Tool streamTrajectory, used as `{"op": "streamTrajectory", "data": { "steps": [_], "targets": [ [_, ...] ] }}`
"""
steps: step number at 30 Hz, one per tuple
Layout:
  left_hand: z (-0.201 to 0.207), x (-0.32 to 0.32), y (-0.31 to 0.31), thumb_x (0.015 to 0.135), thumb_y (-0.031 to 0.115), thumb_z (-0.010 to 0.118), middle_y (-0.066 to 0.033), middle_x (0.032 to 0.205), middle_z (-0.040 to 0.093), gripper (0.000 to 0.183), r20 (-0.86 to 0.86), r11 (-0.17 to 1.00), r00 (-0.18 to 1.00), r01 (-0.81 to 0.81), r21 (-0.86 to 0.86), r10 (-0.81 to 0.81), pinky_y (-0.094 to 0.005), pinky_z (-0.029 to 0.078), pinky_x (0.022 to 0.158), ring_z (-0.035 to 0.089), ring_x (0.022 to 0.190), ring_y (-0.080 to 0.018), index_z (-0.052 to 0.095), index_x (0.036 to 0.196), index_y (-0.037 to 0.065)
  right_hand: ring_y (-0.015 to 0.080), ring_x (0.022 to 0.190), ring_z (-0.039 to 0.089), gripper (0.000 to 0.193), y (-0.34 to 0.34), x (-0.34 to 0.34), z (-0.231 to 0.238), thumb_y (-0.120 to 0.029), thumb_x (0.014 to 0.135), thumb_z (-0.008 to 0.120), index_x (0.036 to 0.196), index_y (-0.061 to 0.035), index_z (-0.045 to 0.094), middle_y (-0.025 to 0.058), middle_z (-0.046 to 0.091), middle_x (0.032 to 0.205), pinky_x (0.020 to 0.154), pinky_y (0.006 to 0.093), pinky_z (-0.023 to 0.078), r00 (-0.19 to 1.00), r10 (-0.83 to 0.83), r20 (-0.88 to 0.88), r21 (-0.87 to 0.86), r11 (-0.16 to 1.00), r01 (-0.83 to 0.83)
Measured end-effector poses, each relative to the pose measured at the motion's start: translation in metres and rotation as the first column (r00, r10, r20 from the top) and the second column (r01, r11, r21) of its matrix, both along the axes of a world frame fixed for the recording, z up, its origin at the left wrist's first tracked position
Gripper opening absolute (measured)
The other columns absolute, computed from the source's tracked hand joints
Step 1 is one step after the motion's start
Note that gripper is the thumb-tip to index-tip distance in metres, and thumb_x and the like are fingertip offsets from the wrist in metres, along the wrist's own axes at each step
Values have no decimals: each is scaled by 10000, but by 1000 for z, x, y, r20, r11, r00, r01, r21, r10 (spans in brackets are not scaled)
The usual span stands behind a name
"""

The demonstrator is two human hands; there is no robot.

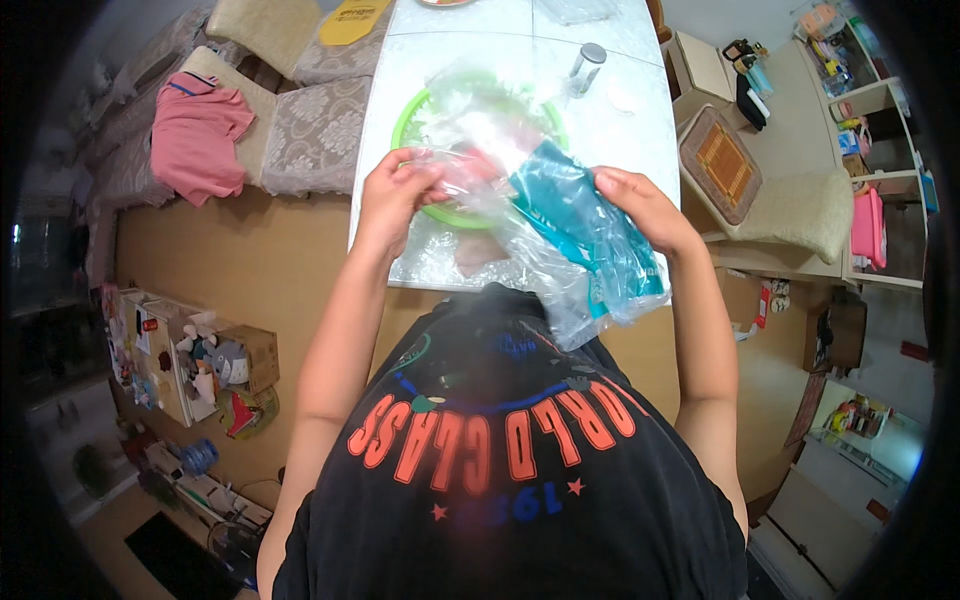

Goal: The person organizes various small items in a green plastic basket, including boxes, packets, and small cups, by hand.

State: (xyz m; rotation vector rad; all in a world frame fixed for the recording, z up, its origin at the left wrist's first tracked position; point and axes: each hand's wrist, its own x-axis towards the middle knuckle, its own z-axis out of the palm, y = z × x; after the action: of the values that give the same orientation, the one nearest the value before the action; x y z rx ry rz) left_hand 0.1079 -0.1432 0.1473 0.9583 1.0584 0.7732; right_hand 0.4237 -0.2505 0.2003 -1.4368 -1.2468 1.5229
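Observation:
Both my hands hold up a clear plastic bag [590, 235] with a teal printed panel, above the near side of the table. My left hand [405, 190] pinches the bag's clear left part, with something reddish showing behind the film. My right hand [645, 205] grips the bag at the teal part, thumb on top. Loose film hangs below, down to my shirt. Behind the bag stands a round basin with a green rim [403, 125]; whitish and clear stuff fills it, too blurred to name.
The white table [640, 130] carries a clear cylindrical jar with a grey lid [588, 68] at the back right. A padded chair with a brown mat [720, 165] stands to the right. On the left, a pink shirt [200, 135] drapes over patterned seats [320, 130].

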Motion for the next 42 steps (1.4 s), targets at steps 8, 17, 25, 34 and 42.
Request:
{"op": "streamTrajectory", "data": {
  "steps": [8, 17, 25, 34, 42],
  "targets": [
    [-8, -53, -30, 918, -71, 560, -151, 1283, 569, 447, 313, 939, 903, -334, 79, 295, -327, 510, 994, 611, 1123, -240, 447, 1341, 16, 279, 1346, 433, 857, -39, 0, -76, -458, 890, 691, 1535, -106, 250, 141, 353, 1512, 1079, 423, 419, 740, -125, -662, -255, 965, -65],
    [-17, -80, -61, 976, 98, 555, -63, 1071, 648, 144, 576, 968, 782, -239, -77, 239, -369, 490, 983, 608, 1034, -165, 588, 1115, 82, 197, 1222, 492, 572, -27, -38, -99, -11, 805, 702, 1336, -82, 503, 85, 498, 1343, 1025, 318, 407, 988, -62, -141, 142, 987, 82],
    [-66, -139, -89, 929, 37, 654, -148, 1083, 683, 111, -18, 964, 981, -188, 190, 195, -385, 501, 977, 651, 1066, -207, 576, 1008, 49, 148, 1016, 588, 315, 24, -15, -62, -249, 1016, 557, 1167, 25, 596, 76, 655, 1108, 937, 309, 452, 561, -585, -586, -47, 715, 697],
    [-63, -93, -54, 977, 335, 583, -189, 1526, 361, 664, -50, 929, 950, -288, 234, 307, -408, 356, 1117, 354, 1416, -277, 301, 1501, 41, 173, 1032, 618, 344, 0, -6, -13, -24, 864, 592, 1205, 12, 592, 93, 664, 1119, 925, 304, 465, 861, -231, -453, 78, 952, 296],
    [-62, -20, -8, 1000, 404, 561, -109, 1160, 649, 494, 222, 895, 968, 200, -399, -117, -258, 512, 754, 617, 914, -148, 521, 1327, 35, 186, 946, 628, 397, -24, 13, 2, -339, 988, 550, 1111, 29, 633, 119, 680, 1031, 880, 307, 474, 905, -175, -388, 209, 939, 271]
  ]
}}
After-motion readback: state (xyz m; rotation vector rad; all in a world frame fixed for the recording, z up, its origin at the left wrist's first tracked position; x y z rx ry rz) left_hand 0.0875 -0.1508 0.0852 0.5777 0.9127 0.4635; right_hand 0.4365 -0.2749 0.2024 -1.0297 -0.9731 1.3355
